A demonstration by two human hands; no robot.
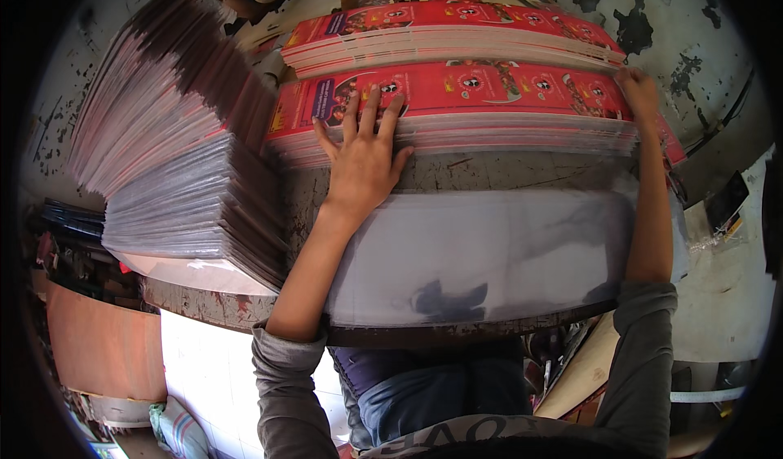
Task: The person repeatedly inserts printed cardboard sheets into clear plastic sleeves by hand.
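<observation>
**Two red stacks wait beside a tall heap and a sheet of clear plastic**

The person's left hand [359, 165] lies on the left part of the front red stack [530, 88], fingers spread apart and palm down, gripping nothing. The right hand [640, 96] is at the right end of that stack, its fingers bent around the corner; whether they pinch a sheet cannot be told. The front stack lies across the middle of the frame, and a matching rear red stack [457, 19] lies just behind it in the upper part.

At the left of the frame stands a tall heap [167, 202] of layered sheets, its lower part greyish and glossy, its upper part pinkish and fanned at the edges. It looks like the portion already dealt with, though that is a judgement from its bulk and sheen alone. Below the hands, at lower centre, clear plastic sheeting [489, 247] lies flat on the worn table [306, 198], with no red sheet visible in or under it.

By that reading, much appears done, but both red stacks are many layers deep, so a good deal seems left. How many sheets remain, or how many the heap contains, cannot be counted here.
</observation>
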